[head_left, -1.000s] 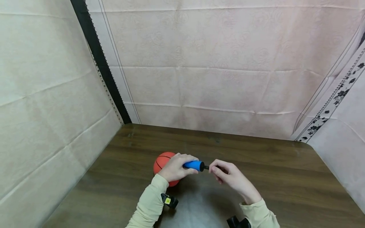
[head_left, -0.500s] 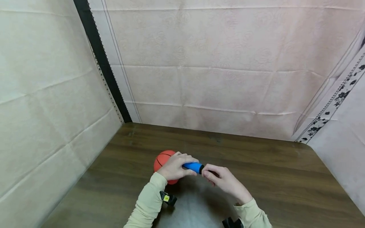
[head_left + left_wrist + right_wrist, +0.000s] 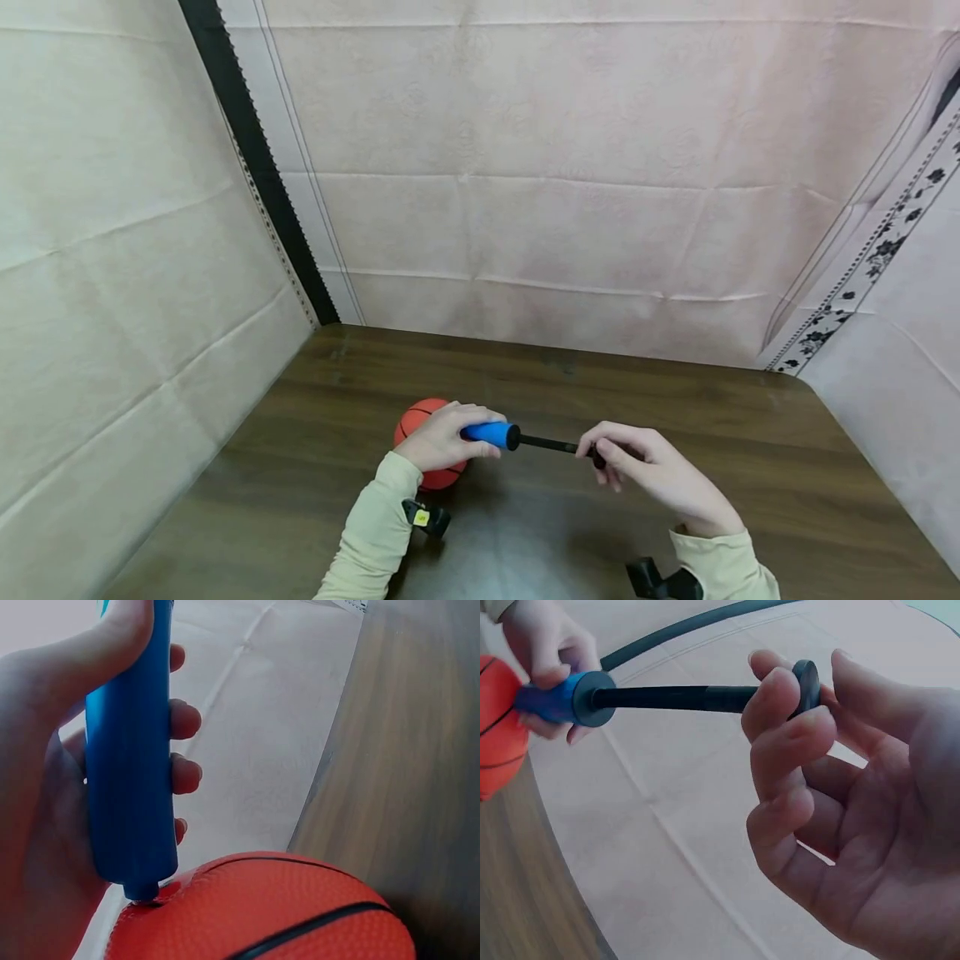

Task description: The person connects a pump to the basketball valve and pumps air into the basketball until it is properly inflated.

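Observation:
My left hand (image 3: 446,437) grips the blue barrel of a hand pump (image 3: 491,434). In the left wrist view the pump's lower end (image 3: 141,891) meets the surface of a small red basketball (image 3: 277,915) with black lines. A long black plunger rod (image 3: 675,698) extends from the barrel toward the right. My right hand (image 3: 645,462) holds the rod's end by its round black knob (image 3: 807,686), with fingers curled around behind it. Behind the left hand, the ball (image 3: 420,417) is partly hidden in the head view.
A brown wood-grain table (image 3: 675,408) lies beneath both hands. Pale cloth walls (image 3: 525,208) rise at its back and sides. Black wrist cameras (image 3: 427,517) are strapped near both sleeves.
The right hand first moved left, pushing the rod into the barrel, then drew it back out to the right, farther than before. The left hand keeps its grip, shifting slightly left.

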Available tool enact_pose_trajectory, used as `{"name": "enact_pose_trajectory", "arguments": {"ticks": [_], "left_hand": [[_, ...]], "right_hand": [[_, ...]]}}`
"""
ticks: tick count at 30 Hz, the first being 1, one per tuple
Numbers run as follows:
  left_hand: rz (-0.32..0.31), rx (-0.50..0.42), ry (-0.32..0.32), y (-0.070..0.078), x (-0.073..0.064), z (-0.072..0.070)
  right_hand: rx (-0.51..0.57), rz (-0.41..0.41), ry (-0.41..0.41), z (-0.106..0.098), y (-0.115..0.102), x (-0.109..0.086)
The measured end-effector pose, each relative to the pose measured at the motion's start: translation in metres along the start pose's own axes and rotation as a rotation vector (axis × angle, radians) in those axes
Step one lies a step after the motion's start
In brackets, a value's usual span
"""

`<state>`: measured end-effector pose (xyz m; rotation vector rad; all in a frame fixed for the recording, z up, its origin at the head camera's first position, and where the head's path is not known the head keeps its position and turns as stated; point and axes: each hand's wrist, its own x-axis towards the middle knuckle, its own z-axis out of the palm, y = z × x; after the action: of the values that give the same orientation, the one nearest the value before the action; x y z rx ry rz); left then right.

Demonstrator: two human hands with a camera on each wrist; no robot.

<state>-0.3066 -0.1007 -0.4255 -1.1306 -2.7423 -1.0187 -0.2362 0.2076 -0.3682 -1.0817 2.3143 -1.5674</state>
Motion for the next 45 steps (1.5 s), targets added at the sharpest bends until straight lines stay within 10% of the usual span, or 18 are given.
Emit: {"name": "enact_pose_trajectory", "arguments": {"ticks": [21, 31, 45], "left_hand": [[-0.098, -0.006, 0.000, 0.010, -0.004, -0.003], [0.044, 0.130, -0.026, 0.013, 0.004, 0.006], [0.136, 0.140, -0.103, 0.010, 0.002, 0.001]], "right_hand": [[0.014, 0.101, 0.040, 0.016, 0.004, 0.019], [-0.154, 0.069, -0.025, 0.049, 0.027, 0.038], [-0.182, 0.039, -0.282, 0.039, 0.018, 0.026]]}}
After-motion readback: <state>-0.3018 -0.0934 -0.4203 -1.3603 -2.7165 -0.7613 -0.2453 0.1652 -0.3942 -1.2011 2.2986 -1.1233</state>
